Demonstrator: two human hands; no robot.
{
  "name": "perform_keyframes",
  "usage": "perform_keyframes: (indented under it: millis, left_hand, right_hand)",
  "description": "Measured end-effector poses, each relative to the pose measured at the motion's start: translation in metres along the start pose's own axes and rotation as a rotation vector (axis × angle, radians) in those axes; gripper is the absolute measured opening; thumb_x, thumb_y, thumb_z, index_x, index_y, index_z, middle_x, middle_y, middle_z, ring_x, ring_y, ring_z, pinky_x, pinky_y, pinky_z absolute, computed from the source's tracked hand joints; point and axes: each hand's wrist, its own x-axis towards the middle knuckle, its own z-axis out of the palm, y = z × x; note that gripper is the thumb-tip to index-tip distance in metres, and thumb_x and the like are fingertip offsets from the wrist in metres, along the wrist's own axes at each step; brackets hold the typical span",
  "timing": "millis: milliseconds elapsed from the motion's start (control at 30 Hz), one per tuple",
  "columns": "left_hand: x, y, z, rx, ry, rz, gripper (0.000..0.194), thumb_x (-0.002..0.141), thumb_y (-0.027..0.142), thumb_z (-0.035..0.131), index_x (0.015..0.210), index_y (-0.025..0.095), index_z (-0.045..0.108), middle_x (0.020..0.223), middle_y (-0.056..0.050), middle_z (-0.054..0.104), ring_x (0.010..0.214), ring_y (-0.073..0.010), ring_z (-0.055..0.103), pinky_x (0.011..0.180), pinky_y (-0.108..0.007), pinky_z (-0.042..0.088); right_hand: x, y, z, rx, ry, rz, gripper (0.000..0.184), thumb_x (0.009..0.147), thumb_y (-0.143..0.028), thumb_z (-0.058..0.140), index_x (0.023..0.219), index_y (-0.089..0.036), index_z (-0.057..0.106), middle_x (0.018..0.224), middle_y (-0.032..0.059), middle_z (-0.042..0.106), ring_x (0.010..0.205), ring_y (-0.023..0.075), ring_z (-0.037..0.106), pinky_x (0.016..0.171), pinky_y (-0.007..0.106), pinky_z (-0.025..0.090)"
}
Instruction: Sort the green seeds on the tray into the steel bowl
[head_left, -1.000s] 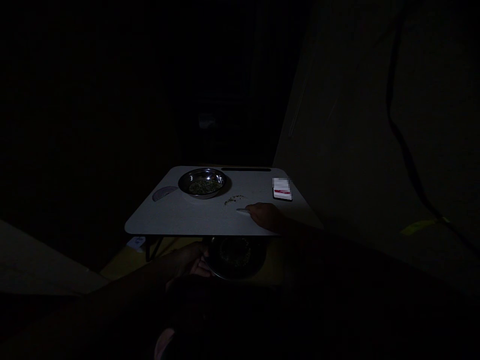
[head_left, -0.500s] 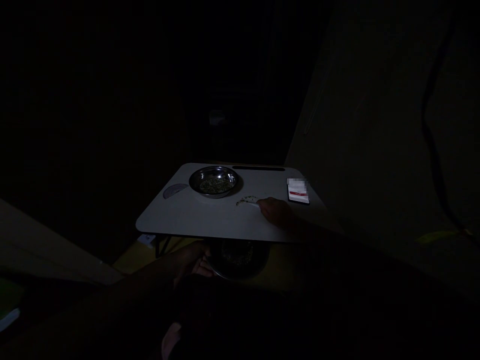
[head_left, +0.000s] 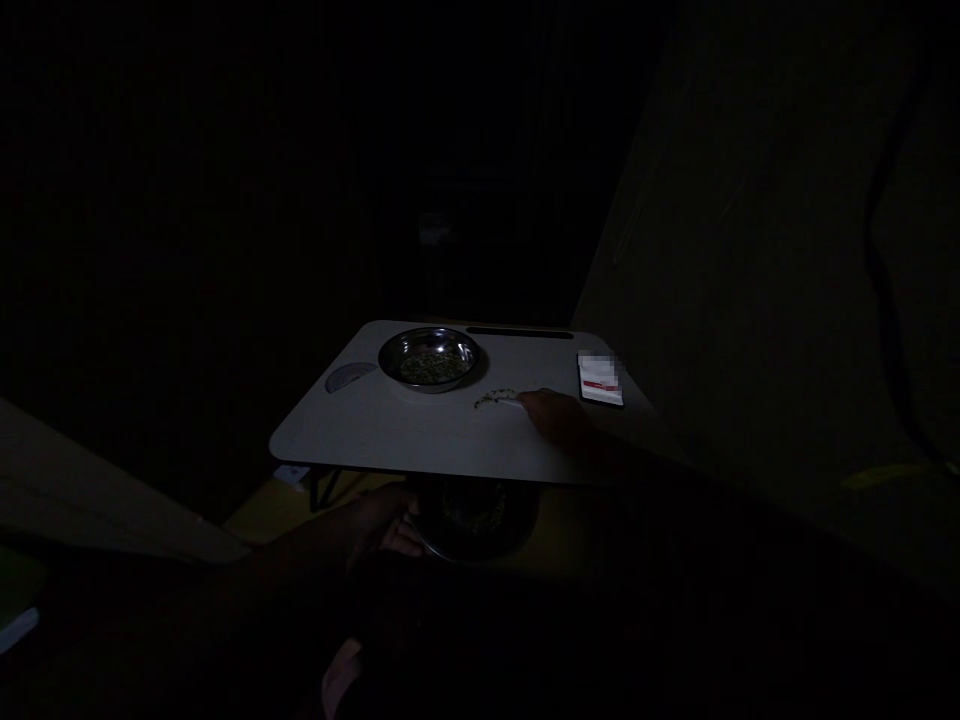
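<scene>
Below the table's front edge, my left hand (head_left: 397,520) grips the rim of a dark metal bowl (head_left: 450,548) with small bits in it. My right hand (head_left: 555,415) rests over the white table, closed on a thin pale flat tool (head_left: 511,402) whose kind is too dim to make out. The tool's tip lies at a curved line of small greenish grains (head_left: 487,398) on the tabletop. Farther back and to the left stands a shiny steel bowl (head_left: 394,345) holding more of these greenish grains.
The white folding table (head_left: 375,440) has a dark slot (head_left: 517,333) along its far edge. A phone with a lit screen (head_left: 600,380) lies at its right side, and a protractor-like print (head_left: 349,377) shows at the left. A wall (head_left: 712,300) rises on the right. Most surroundings are dark.
My right hand has moved the pale tool forward to the line of grains. My left hand keeps its hold on the lower bowl. The view has shifted slightly.
</scene>
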Motion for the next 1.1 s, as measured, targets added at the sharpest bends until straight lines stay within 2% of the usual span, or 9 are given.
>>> perform_keyframes:
  millis: [233,467,800,1100]
  left_hand:
    - [0.004,0.001,0.001,0.007,-0.059,0.007,0.01,0.051,0.019,0.039,0.06,0.016,0.044,0.049,-0.003,0.057,0.051,-0.0158,0.056,0.05,-0.026,0.042]
    - [0.004,0.004,0.005,0.01,-0.071,0.009,0.009,0.051,0.019,0.039,0.057,0.015,0.045,0.049,-0.004,0.057,0.05,-0.0153,0.056,0.048,-0.025,0.042]
    - [0.005,0.007,0.013,0.025,-0.085,-0.006,0.009,0.052,0.019,0.038,0.057,0.015,0.045,0.048,-0.005,0.057,0.051,-0.0161,0.056,0.052,-0.026,0.043]
    - [0.011,0.007,0.018,0.003,-0.144,0.003,0.01,0.052,0.02,0.039,0.057,0.015,0.045,0.05,-0.006,0.058,0.053,-0.0157,0.057,0.052,-0.025,0.043]
  right_hand:
    - [-0.003,-0.001,-0.001,0.031,0.019,-0.042,0.032,0.074,-0.015,0.028,0.103,-0.018,0.04,0.095,0.005,0.05,0.086,0.0145,0.043,0.069,0.024,0.032]
    - [-0.005,-0.002,-0.008,0.051,-0.073,-0.039,0.031,0.074,-0.016,0.029,0.102,-0.019,0.041,0.093,0.0049,0.051,0.084,0.014,0.044,0.069,0.025,0.032]
    - [-0.009,-0.007,-0.008,0.046,-0.036,-0.106,0.029,0.074,-0.016,0.029,0.099,-0.017,0.043,0.09,0.0048,0.052,0.082,0.0148,0.045,0.068,0.026,0.033]
    - [-0.017,-0.024,-0.019,0.138,0.003,-0.217,0.028,0.075,-0.018,0.028,0.097,-0.016,0.045,0.089,0.005,0.052,0.086,0.0132,0.042,0.07,0.025,0.032]
